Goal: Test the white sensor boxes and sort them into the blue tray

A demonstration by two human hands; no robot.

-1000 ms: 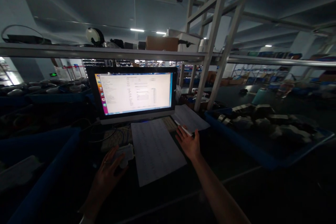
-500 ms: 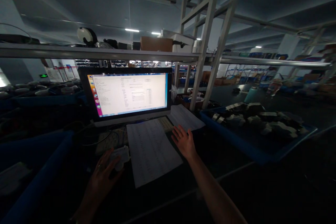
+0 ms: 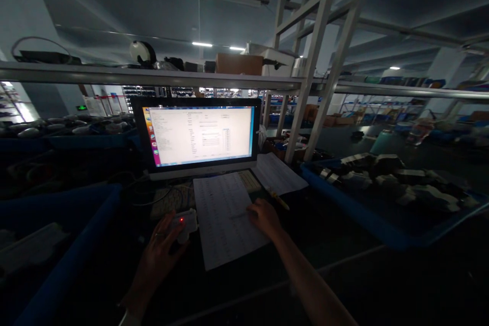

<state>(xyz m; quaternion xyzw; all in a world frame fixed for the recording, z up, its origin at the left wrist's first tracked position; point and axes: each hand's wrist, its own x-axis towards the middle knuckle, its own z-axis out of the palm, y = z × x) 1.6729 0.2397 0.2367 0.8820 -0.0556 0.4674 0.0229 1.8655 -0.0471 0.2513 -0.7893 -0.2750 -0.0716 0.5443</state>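
Observation:
My left hand (image 3: 160,252) curls around a small white handheld device (image 3: 184,222) that shows a red light, low on the dark bench. My right hand (image 3: 263,217) rests with bent fingers on the right edge of a printed sheet (image 3: 223,216) lying in front of a lit monitor (image 3: 200,135). A pen (image 3: 278,198) lies just right of that hand, on the bench. A second sheet (image 3: 278,173) lies further right, beside a pale keyboard (image 3: 249,181) partly under the paper.
A blue tray (image 3: 367,214) with several wrapped parts stands to the right. Another blue bin (image 3: 72,234) sits at the left. White rack posts (image 3: 313,61) rise behind the monitor, and a shelf above (image 3: 153,76) carries boxes and gear. Cables lie under the screen.
My right hand came off the pen and moved left onto the printed sheet. My left hand closed on the white device, whose red light is now lit.

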